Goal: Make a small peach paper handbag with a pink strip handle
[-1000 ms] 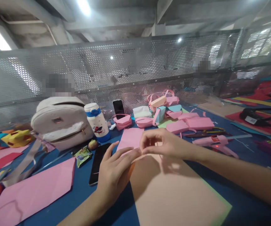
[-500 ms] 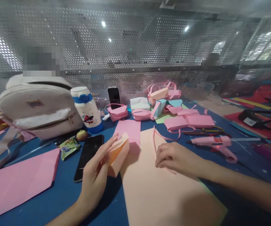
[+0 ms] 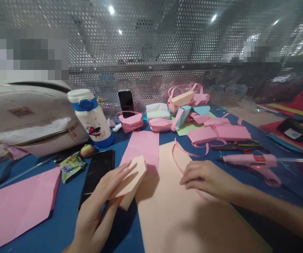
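My left hand (image 3: 100, 205) grips a small folded peach paper box (image 3: 133, 177), fingers on its flap and thumb beneath. An orange inside shows through a narrow gap under the flap. Over a large peach paper sheet (image 3: 162, 211), my right hand (image 3: 206, 179) is closed on a thin pink paper strip (image 3: 176, 160), which curves out above the fingers and shows again below them. The fingertips hide the exact grip. A pink paper sheet (image 3: 143, 144) lies just beyond the left hand, touching the peach sheet.
Left stand a white backpack (image 3: 32, 116) and a bottle (image 3: 90, 119); a black phone (image 3: 98, 172) and green snack packet (image 3: 72, 167) lie nearby. Small pink paper bags (image 3: 201, 135) sit at the back. On the right are scissors (image 3: 241, 146) and a pink glue gun (image 3: 254, 161).
The peach box has tilted and its flap now covers most of the orange opening. My left hand has come slightly nearer and lower. My right hand still pinches the strip, a little farther right in view.
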Available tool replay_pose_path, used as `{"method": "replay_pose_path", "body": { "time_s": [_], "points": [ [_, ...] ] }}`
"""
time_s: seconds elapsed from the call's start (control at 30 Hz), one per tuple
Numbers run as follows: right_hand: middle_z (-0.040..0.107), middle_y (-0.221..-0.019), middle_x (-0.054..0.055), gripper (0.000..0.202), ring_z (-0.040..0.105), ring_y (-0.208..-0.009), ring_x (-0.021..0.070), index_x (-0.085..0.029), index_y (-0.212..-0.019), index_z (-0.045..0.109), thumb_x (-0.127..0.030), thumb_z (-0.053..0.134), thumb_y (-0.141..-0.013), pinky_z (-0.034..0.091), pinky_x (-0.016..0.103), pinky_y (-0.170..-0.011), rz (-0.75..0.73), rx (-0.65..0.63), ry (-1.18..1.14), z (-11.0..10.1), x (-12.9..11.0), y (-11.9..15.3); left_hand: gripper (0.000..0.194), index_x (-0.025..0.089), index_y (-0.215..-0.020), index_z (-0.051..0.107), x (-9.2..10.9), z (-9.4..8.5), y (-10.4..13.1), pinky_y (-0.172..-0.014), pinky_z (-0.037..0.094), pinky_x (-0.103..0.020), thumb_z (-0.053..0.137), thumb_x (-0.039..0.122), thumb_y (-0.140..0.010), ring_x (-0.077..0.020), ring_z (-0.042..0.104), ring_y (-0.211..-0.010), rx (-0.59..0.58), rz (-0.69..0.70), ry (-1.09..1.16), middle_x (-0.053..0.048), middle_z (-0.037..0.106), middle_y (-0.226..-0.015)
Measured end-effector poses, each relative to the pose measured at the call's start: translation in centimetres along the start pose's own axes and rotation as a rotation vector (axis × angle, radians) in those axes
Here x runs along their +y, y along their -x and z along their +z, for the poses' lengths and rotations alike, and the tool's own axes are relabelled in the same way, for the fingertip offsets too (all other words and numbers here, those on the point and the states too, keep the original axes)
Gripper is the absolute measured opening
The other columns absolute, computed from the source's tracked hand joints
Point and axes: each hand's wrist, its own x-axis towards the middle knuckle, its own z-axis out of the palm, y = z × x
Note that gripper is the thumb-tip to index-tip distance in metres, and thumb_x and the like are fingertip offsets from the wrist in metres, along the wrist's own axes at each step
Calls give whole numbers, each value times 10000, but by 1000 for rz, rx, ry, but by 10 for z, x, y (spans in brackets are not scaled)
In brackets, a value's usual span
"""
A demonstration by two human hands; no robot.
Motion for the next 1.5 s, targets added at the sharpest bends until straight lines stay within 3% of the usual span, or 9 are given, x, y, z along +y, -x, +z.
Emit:
{"method": "replay_pose_path", "body": {
  "time_s": [0.1, 0.57, 0.67, 0.77, 0.9, 1.07, 1.27, 1.4, 1.5],
  "points": [
    [751, -867, 43, 121, 654, -821, 177, -186, -940, 782, -164, 669, -901, 462, 264, -723, 27, -9, -32, -2, -2, 0, 590, 274, -1492, 401, 0, -2, 1, -1174, 322, -176, 391, 29, -955, -113, 434, -1394, -18, 15, -1, 67, 486, -1504],
    [709, -865, 7, 113, 602, -894, 165, -188, -837, 726, -145, 663, -920, 415, 260, -799, 92, -30, 37, 2, -4, -2, 579, 304, -1479, 400, -2, -7, 4, -1180, 348, -243, 371, 42, -963, -145, 429, -1399, -84, -43, 2, 66, 453, -1525],
    [686, -857, 14, 151, 586, -867, 167, -177, -834, 694, -133, 606, -949, 415, 265, -756, 27, -23, 161, 5, -6, -1, 586, 288, -1484, 390, -1, -8, 5, -1191, 314, -228, 366, 29, -959, -129, 409, -1410, -88, -22, 4, 69, 437, -1535],
    [654, -832, 39, 205, 546, -796, 180, -159, -825, 664, -75, 524, -951, 387, 282, -662, -145, 6, 419, 11, -7, 0, 570, 266, -1476, 400, -2, -8, 4, -1197, 291, -221, 366, 27, -959, -121, 406, -1408, -119, -1, 0, 53, 442, -1532],
    [593, -744, 67, 276, 456, -693, 197, -138, -771, 627, 10, 440, -912, 291, 321, -579, -346, 134, 772, 22, -2, 1, 561, 264, -1467, 407, -2, -6, 2, -1203, 273, -238, 360, 26, -961, -127, 416, -1399, -131, 20, -13, 40, 466, -1514],
    [581, -757, 49, 246, 434, -704, 190, -137, -806, 607, -31, 447, -960, 298, 326, -616, -386, 220, 722, 26, -10, 2, 562, 244, -1466, 407, -1, -3, 0, -1190, 298, -272, 383, 23, -950, -155, 425, -1392, -117, 38, -7, 5, 491, -1492],
    [632, -876, 32, 189, 523, -812, 172, -174, -868, 579, -166, 462, -1017, 396, 292, -734, -369, -26, 337, 35, -54, 6, 557, 242, -1464, 413, -2, -1, -1, -1172, 296, -242, 402, 36, -946, -144, 429, -1376, -124, 39, 32, -7, 496, -1472],
    [647, -910, 24, 162, 556, -847, 167, -185, -905, 578, -174, 457, -1013, 414, 281, -751, -336, -180, 296, 41, -62, 2, 549, 250, -1461, 416, -1, -2, 0, -1167, 299, -254, 399, 34, -956, -150, 435, -1371, -118, 24, 53, -19, 502, -1465],
    [637, -896, 10, 126, 551, -819, 167, -197, -875, 561, -89, 524, -928, 397, 279, -699, -309, -223, 362, 46, -63, 2, 521, 240, -1440, 440, 0, -3, 0, -1150, 321, -267, 396, 40, -961, -160, 451, -1357, -117, 21, 74, -34, 526, -1441]
  ]
}}
